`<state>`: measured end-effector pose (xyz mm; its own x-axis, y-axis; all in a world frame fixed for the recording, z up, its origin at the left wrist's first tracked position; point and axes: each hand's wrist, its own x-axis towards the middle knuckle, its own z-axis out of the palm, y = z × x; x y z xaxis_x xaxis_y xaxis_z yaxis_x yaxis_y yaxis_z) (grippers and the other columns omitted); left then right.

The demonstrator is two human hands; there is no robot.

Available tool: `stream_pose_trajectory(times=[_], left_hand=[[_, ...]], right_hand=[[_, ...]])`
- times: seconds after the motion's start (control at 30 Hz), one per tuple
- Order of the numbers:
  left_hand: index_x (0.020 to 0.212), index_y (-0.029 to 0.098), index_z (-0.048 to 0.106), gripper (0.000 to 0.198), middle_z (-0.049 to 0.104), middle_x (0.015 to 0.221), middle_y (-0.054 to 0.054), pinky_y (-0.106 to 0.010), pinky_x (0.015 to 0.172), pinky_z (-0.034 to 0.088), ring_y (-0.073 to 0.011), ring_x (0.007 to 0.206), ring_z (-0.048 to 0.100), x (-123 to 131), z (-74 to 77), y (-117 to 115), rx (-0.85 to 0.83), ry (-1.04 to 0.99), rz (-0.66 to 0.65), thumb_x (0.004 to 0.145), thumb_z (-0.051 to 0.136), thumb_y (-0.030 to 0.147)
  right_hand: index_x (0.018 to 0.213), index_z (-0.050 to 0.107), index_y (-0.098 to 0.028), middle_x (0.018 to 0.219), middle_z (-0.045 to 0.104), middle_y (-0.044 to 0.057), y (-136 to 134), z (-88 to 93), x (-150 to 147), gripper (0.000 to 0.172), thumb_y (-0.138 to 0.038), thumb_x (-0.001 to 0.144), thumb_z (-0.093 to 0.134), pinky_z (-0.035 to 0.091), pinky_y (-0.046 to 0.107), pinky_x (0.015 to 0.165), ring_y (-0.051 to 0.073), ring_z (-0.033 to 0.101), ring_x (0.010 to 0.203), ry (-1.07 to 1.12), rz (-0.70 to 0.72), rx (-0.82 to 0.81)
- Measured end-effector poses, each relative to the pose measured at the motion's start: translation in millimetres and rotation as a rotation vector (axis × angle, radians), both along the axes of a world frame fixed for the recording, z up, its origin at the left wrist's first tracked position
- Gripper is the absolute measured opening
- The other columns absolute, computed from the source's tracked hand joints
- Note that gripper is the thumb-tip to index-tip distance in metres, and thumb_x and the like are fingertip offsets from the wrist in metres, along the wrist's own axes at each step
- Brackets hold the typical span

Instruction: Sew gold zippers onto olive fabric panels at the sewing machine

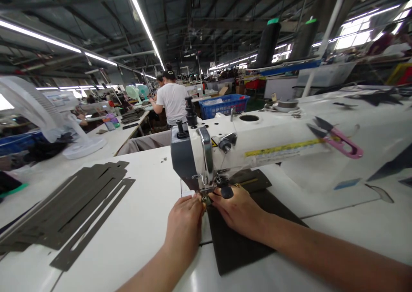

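Observation:
A white industrial sewing machine [277,141] stands on the white table [135,232]. A dark grey fabric piece [234,249] lies under its needle area. My left hand [186,227] rests at the fabric's left edge, fingers together, tips right at the presser foot. My right hand [240,212] lies flat on the fabric just right of the needle, fingers pressing it down. Both hands touch the fabric beside the presser foot [206,193]; the fingertips of the left hand are partly hidden.
A stack of dark slotted fabric strips [74,214] lies at the left. Pink thread snips [337,139] rest on the machine arm. A white fan [48,116] stands at far left. A person in a white shirt [174,101] works behind, near a blue basket [223,105].

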<state>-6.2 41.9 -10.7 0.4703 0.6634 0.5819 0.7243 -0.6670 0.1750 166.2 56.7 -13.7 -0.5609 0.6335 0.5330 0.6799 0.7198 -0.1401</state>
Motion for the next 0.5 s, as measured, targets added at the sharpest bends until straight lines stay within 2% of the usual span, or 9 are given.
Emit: stream_pose_trajectory(times=[0.3,0.4,0.5], left_hand=[[0.084,0.017,0.058,0.017,0.069,0.088,-0.007,-0.035,0.081,0.05,-0.0191,0.082,0.065,-1,-0.3,-4,-0.056,0.006,-0.014,0.086,0.042,0.01],[0.086,0.017,0.059,0.021,0.069,0.091,-0.007,-0.035,0.081,0.05,-0.0183,0.082,0.065,-4,1.5,-4,-0.084,0.023,0.048,0.086,0.039,0.011],[0.107,0.013,0.057,0.026,0.06,0.114,-0.014,-0.045,0.091,0.042,-0.0262,0.106,0.055,-7,3.5,-12,-0.112,0.162,0.221,0.086,0.042,0.019]], right_hand=[[0.093,0.061,-0.017,0.095,0.064,0.008,-4,-3.6,0,0.023,-0.014,0.085,0.039,0.043,0.033,0.083,0.019,0.058,0.087,0.069,0.014,-0.091],[0.098,0.06,-0.015,0.101,0.064,0.01,-5,-6.0,0,0.022,-0.022,0.084,0.045,0.04,0.039,0.09,0.023,0.057,0.095,0.041,-0.08,-0.098],[0.112,0.055,-0.007,0.114,0.058,0.018,-12,-11.9,2,0.044,-0.039,0.082,0.05,0.032,0.047,0.099,0.03,0.049,0.11,-0.039,-0.232,-0.068]])
